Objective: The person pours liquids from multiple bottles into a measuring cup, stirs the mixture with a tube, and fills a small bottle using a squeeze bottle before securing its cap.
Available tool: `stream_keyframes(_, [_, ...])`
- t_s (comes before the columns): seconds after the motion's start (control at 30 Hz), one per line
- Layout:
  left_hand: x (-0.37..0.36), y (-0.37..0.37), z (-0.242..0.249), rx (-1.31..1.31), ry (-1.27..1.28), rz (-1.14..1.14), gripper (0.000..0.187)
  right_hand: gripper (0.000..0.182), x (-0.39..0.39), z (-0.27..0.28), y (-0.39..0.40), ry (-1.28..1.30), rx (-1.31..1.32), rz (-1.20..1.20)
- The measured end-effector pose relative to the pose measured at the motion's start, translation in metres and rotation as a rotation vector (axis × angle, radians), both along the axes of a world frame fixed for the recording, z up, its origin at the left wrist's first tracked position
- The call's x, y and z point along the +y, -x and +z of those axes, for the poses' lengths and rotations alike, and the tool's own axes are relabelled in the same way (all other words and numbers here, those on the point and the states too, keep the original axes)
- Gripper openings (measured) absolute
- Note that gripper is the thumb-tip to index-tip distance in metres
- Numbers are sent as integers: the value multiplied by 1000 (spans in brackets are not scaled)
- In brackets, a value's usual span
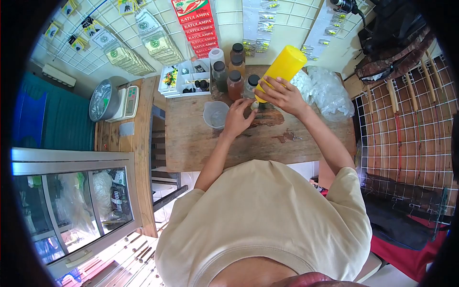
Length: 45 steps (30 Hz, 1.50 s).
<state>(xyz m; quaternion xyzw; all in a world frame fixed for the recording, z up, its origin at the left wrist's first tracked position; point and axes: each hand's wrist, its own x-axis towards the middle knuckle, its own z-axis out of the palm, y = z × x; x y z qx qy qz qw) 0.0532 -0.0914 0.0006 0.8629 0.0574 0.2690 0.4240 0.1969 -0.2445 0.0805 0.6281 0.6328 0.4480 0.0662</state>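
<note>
My right hand (pixel 284 98) is wrapped round a yellow squeeze bottle (pixel 290 62), tilted with its base up to the right and its lower end down to the left. Close by, my left hand (pixel 236 117) pinches a small pale object (pixel 255 104) under that lower end; its kind is too small to tell. Just left of this hand stands a translucent plastic cup (pixel 216 115). Behind the hands are several dark-capped bottles, among them one with reddish-brown contents (pixel 235 86) and a clear one (pixel 251 87). A wet patch (pixel 270 117) marks the wood below the yellow bottle.
The wooden table (pixel 205 148) also bears a white compartment tray (pixel 184 81) and crumpled clear plastic bags (pixel 330 93). A kitchen scale (pixel 128 103) and metal bowl (pixel 103 100) sit on the left counter. Packets (pixel 198 28) hang on the wall grid behind.
</note>
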Motion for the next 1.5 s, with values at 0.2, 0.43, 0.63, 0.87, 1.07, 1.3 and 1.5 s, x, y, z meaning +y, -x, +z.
stream_keyframes(0.2, [-1, 0, -2, 22, -13, -21, 33, 44, -1, -1, 0, -6, -34, 1])
stream_keyframes(0.43, [0, -1, -1, 21, -27, -41, 33, 47, -5, -6, 1, 2, 60, -48])
stream_keyframes(0.63, [5, 1, -10, 53, -27, -19, 33, 60, -8, -14, 9, -69, 460, -227])
stream_keyframes(0.87, [5, 4, -7, 31, 19, -20, 31, 70, -11, -48, 12, -400, 1179, -313])
stream_keyframes(1.07, [0, 7, -6, 39, -13, -36, 32, 69, -4, -73, 17, -626, 1635, -282])
stream_keyframes(1.3, [-11, 6, -5, 81, -5, -17, 33, 70, -3, -111, 6, -612, 1530, -290])
stream_keyframes(1.5, [-24, 3, -5, 64, 8, -36, 33, 75, -8, -122, 5, -581, 1635, -259])
